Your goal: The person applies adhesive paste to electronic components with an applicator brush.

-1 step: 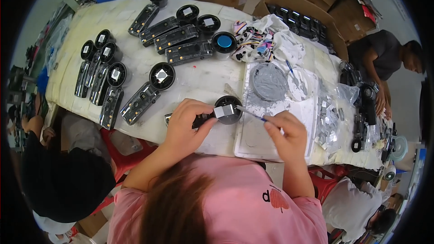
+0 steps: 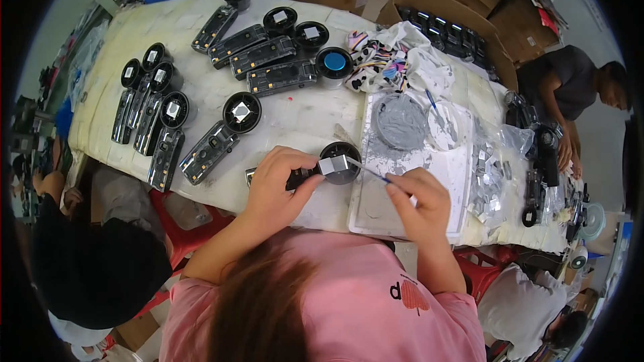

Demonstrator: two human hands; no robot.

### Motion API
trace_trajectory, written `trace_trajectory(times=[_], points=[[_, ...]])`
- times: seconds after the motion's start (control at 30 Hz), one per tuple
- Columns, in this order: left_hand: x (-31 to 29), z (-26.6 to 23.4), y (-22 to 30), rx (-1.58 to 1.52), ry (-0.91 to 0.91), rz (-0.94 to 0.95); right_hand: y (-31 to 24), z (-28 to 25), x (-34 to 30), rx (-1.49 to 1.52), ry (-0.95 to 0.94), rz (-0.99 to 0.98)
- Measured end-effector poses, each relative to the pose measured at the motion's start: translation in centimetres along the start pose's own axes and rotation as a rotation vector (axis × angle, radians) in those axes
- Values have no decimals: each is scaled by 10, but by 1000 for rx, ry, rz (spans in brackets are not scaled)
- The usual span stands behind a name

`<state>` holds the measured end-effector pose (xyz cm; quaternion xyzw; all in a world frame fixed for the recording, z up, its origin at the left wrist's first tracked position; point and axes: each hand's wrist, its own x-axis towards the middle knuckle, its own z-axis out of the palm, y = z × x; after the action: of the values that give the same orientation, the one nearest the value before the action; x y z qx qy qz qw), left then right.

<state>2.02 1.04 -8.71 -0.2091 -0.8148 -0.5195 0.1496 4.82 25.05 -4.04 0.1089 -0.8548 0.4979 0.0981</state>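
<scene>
My left hand [image 2: 282,175] pinches a small silver square plate [image 2: 329,165] by its left edge, with a duller grey patch on its right part. Beneath it lies a device with a round black head [image 2: 352,173]; my hand covers much of its dark body. My right hand [image 2: 424,202] grips a thin spatula-like tool [image 2: 367,170], whose tip meets the plate's right edge. Right of the plate is a white tray [image 2: 376,218] smeared with grey. It carries a round dish of grey paste [image 2: 400,121] and a white round lid [image 2: 443,131] with a blue-handled tool [image 2: 433,102] across it.
Several similar devices [image 2: 272,79] with round black heads lie at the left and far side. A patterned cloth [image 2: 396,60] is bunched behind the tray. Silver plates [image 2: 486,181] lie in clear plastic at right. A co-worker [image 2: 567,87] stands at the far right.
My right hand has shifted slightly left and down. The tool's tip has moved left a little, to the plate's right edge. My left hand keeps its pinch on the plate.
</scene>
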Motion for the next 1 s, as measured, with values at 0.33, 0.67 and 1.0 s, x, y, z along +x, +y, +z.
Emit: trace_trajectory(times=[0.33, 0.67, 1.0], points=[[-5, 4, 1, -97, 45, -101, 5, 0, 0, -258, -88, -454], [21, 21, 19, 529, -97, 313, 28, -31, 8, -442, 219, -122], [7, 17, 20, 636, -177, 320, 30, -39, 20, -481, 22, -1]])
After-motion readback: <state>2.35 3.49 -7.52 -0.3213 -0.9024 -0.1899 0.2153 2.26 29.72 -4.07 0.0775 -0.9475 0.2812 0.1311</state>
